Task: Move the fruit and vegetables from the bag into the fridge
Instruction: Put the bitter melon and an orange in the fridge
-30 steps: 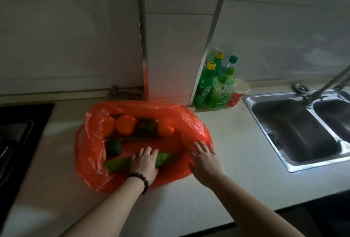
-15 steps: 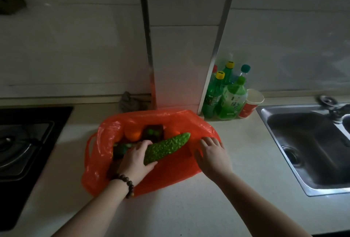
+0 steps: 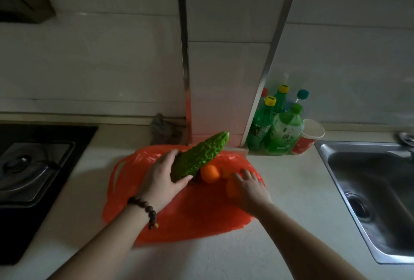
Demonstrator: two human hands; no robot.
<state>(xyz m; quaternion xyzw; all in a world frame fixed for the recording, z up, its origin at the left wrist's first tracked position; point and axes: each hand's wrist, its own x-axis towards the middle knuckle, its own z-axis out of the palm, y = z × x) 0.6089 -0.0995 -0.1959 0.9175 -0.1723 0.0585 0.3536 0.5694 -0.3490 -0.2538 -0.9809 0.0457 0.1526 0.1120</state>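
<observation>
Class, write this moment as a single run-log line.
left hand: grips bitter gourd, lifted | right hand: on red bag | fridge: unseen

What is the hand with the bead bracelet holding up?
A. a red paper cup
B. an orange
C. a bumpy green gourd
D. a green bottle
C: the left hand, the one with the bracelet, grips a bumpy green gourd lifted above the red bag, while the orange lies in the bag and the bottles and cup stand by the wall.
</observation>
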